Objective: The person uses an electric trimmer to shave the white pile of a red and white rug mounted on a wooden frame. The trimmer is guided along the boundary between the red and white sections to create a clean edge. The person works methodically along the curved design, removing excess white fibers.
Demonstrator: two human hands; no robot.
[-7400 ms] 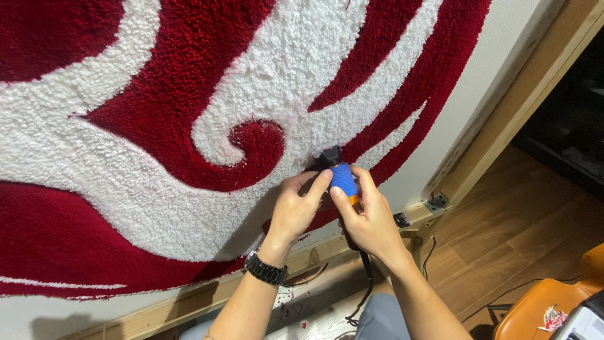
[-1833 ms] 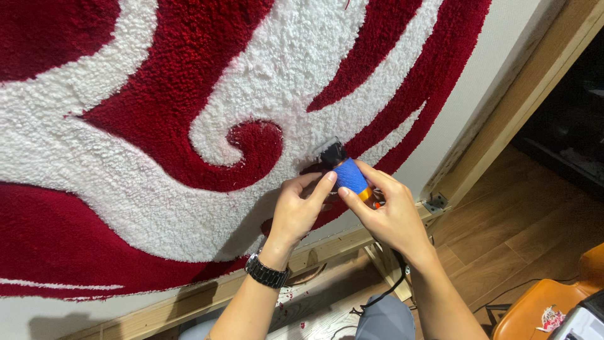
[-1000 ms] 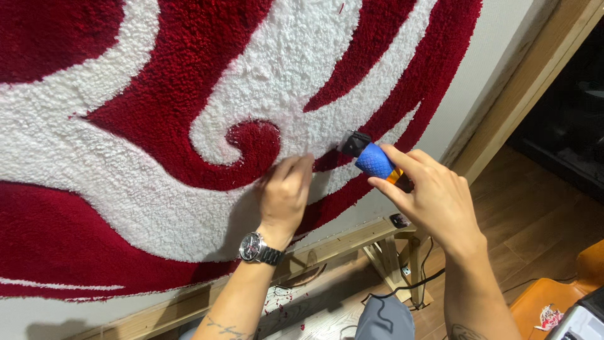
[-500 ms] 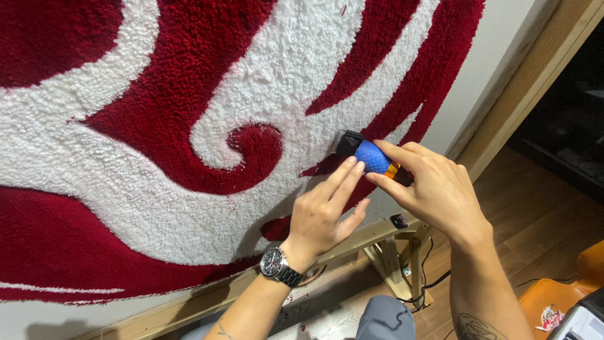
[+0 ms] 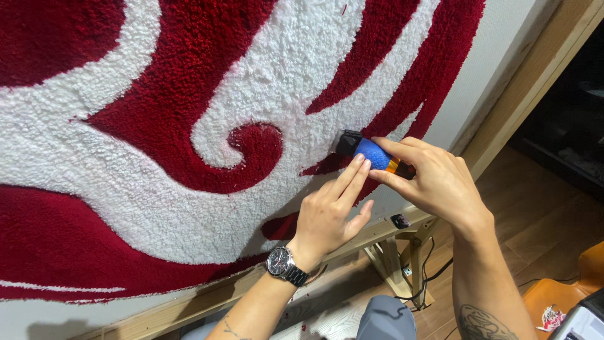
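A tufted rug (image 5: pixel 189 157) with red swirls on white pile hangs stretched on a wooden frame (image 5: pixel 522 82). My right hand (image 5: pixel 434 182) grips a small trimmer (image 5: pixel 371 153) with a blue wrapped body, an orange band and a black head; the head presses against the pile where a red tongue meets white. My left hand (image 5: pixel 330 211) wears a wristwatch (image 5: pixel 284 266). Its fingers are stretched out, the fingertips touching the trimmer's blue body and the rug just below it.
The frame's lower wooden rail (image 5: pixel 207 302) runs under the rug, with wooden legs (image 5: pixel 402 264) and black cables (image 5: pixel 434 277) below. A wood floor (image 5: pixel 535 233) lies to the right, with an orange seat (image 5: pixel 566 296) at the bottom right corner.
Over the frames my right hand carried the trimmer up and right along the red tongue. My left hand lifted from flat on the rug and now reaches up with its fingertips to the trimmer.
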